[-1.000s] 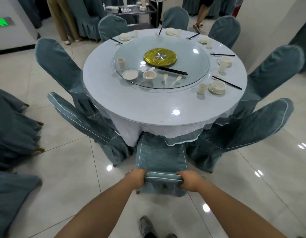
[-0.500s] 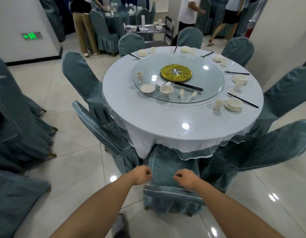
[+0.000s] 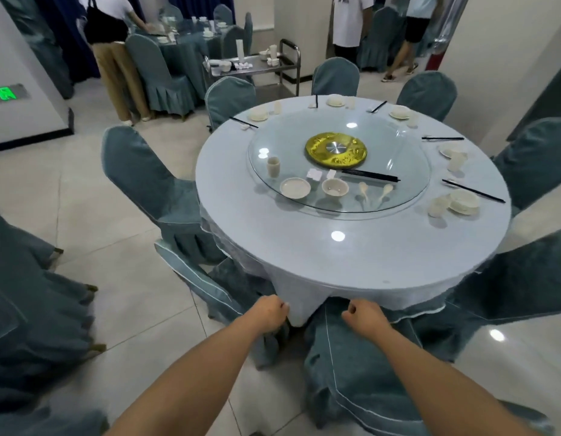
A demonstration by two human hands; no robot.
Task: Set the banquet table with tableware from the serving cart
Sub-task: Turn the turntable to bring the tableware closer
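Left hand (image 3: 269, 313): loosely curled, its grip empty, held just off the near edge of the counter (image 3: 304, 256).
Right hand (image 3: 364, 316): loosely curled as well, grasping nothing, above the back of the near chair (image 3: 351, 357).
Near chair: leaned in against the counter's edge, its seat under the hanging cloth.
Serving cart (image 3: 257, 66): stood well beyond the far side of the counter, white tableware on its top shelf; items too small to identify singly.
Glass turntable (image 3: 398, 171): carried a cup (image 3: 273, 166), a saucer (image 3: 295, 187), a bowl (image 3: 335, 187), two spoons (image 3: 375, 193) and black chopsticks (image 3: 370, 175), all apart from one another.
Settings: places were laid around the far and right rim; the near and left rim were bare.
Step in hand, judged: laying the near place from the turntable stock.
Method advised: reach over the chair back, not around it; lift one piece per hand; take the saucer first, set it near the rim, then seat the bowl on it.
Caution: the glass would likely turn under a sideways push, so lift straight up. Carry chopsticks as a pair.
Background: other persons (image 3: 115, 55) stood at a neighbouring table.
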